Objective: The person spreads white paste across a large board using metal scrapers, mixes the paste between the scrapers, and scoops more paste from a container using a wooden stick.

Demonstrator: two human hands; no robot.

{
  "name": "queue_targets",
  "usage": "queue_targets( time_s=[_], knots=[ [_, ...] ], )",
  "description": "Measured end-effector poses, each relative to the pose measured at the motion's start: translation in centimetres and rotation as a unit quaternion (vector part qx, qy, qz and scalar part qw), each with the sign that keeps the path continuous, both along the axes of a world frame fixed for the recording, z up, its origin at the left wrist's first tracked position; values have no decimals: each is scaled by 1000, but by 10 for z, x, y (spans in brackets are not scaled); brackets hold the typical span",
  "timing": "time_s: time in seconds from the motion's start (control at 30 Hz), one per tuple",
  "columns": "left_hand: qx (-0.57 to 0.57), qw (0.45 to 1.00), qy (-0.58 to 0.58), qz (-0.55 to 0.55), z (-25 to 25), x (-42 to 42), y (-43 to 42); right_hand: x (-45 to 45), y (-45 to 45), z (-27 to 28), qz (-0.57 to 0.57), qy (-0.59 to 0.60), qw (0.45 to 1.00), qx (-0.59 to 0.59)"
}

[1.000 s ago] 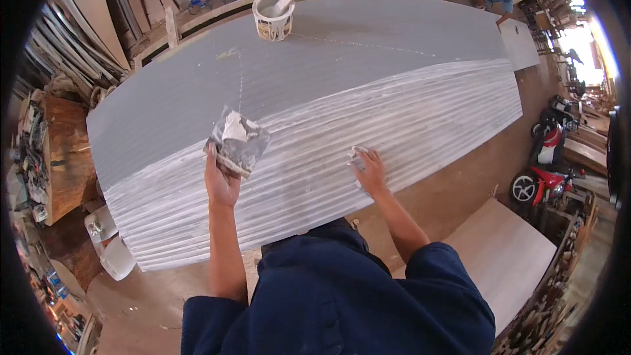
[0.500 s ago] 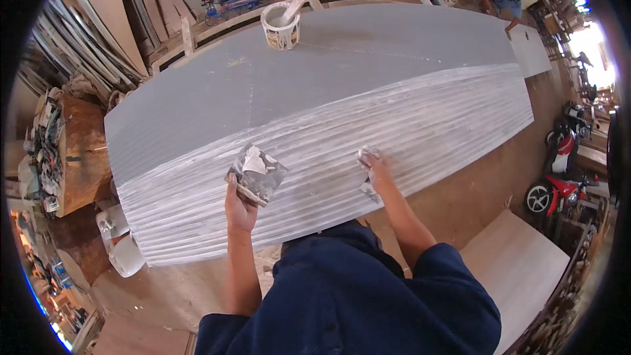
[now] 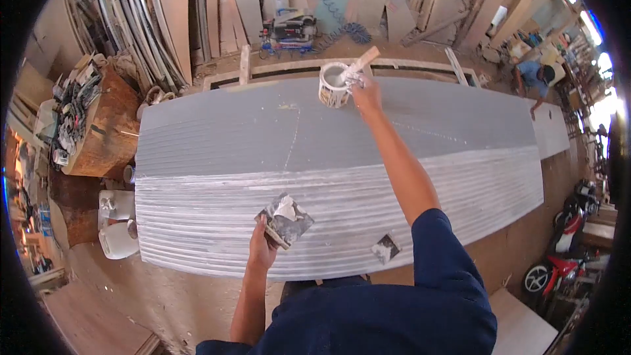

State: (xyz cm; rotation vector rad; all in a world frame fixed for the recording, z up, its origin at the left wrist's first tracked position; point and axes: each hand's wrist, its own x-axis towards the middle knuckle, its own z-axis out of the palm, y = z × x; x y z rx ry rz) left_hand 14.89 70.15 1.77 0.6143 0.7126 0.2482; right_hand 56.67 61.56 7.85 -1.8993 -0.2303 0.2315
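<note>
My left hand [image 3: 263,250] grips a square putty board [image 3: 299,225], smeared grey and carrying a lump of white putty [image 3: 284,208]. It is above the near, white-streaked, ridged part of a long panel [image 3: 197,207]. My right arm stretches across to a putty-stained bucket [image 3: 334,95] on the panel's far grey half. My right hand [image 3: 363,90], its fingers whitened, closes at the bucket's right rim, just below a wooden stick [image 3: 366,59] that leans out of it. A small square putty scraper [image 3: 386,248] lies on the ridged surface near the panel's front edge.
A compressor-like machine [image 3: 292,29] stands behind the panel. To the left are a wooden block table [image 3: 108,135] piled with tools and white jugs [image 3: 119,242]. A red motorbike [image 3: 559,266] is at right. A co-worker [image 3: 532,77] bends at far right over a board [image 3: 552,131].
My right hand has left the scraper on the panel and reached forward to the bucket. The left hand still holds the putty board. The camera view has tilted up.
</note>
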Motion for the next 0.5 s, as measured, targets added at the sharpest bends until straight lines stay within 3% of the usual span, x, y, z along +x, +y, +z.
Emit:
queue_targets(
  time_s=[0.03, 0.1, 0.13, 0.2, 0.27, 0.33, 0.37, 0.43, 0.47, 0.5],
  knots=[
    [-4, 1000, 23, 18, -3, 1, -1, 25, 10, -23, 6, -2, 1000, 3],
    [-8, 998, 40, 39, 2, 5, -3, 77, 27, -97, -2, -14, 977, 211],
    [-6, 998, 40, 43, 1, 8, -4, 74, 29, -88, 2, -13, 977, 214],
    [-20, 998, 39, 49, -4, 12, -4, 59, 28, -61, -236, -19, 969, 69],
    [-16, 998, 47, 45, -10, 16, 2, 83, 29, -81, -236, 13, 963, 133],
    [-16, 998, 48, 20, -11, 28, 3, 107, 33, -95, -149, 71, 969, 185],
    [-13, 998, 49, 20, -4, 36, 2, 107, 33, -80, -149, 72, 968, 188],
    [-5, 999, 50, 12, 9, 53, 3, 109, 31, -56, -11, -53, 994, -98],
    [-4, 999, 53, 13, 7, 59, 3, 109, 32, -60, -11, -50, 994, -98],
    [-4, 999, 51, 11, 4, 64, 3, 105, 34, -60, -11, -133, 985, -111]
  ],
)
